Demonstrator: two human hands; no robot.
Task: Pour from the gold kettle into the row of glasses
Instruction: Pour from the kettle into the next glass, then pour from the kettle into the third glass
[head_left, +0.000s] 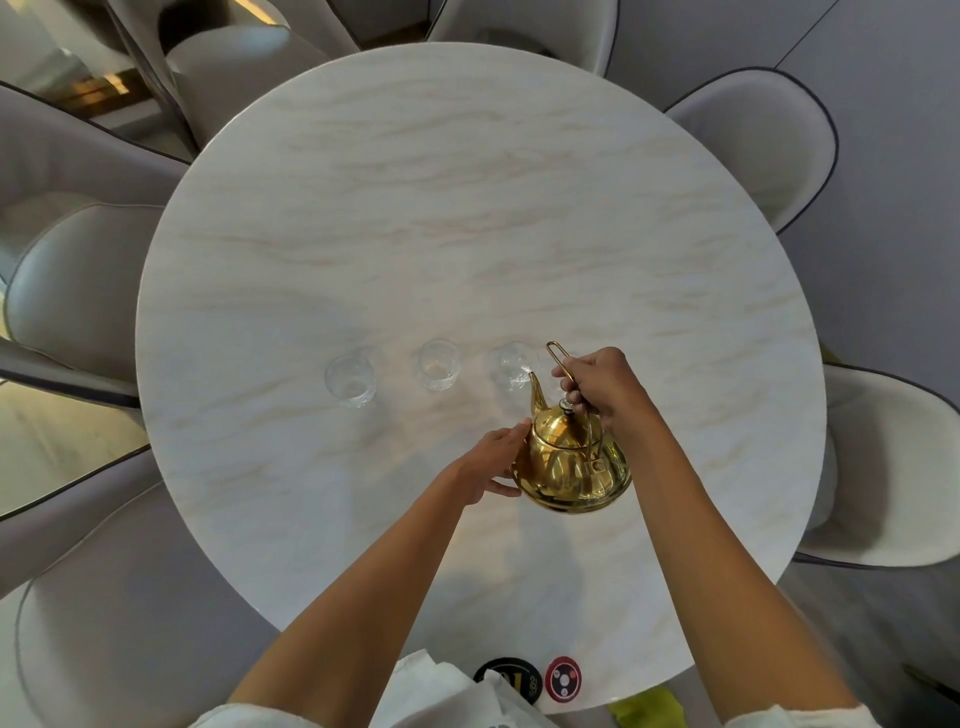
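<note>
The gold kettle (569, 465) is tilted forward above the round marble table (467, 208), its spout tip over the rim of the right glass (516, 370). My right hand (600, 387) grips the kettle's wire handle from above. Against the kettle's left side rests my left hand (496, 460), fingers spread on the body. Three clear glasses stand in a row: the left glass (350, 383), the middle glass (438, 365) and the right one. Any liquid in them is too faint to tell.
Pale upholstered chairs (88, 291) ring the table on all sides. At the near edge lie two round coasters, one black (503, 682) and one red (563, 682), beside white cloth (436, 686).
</note>
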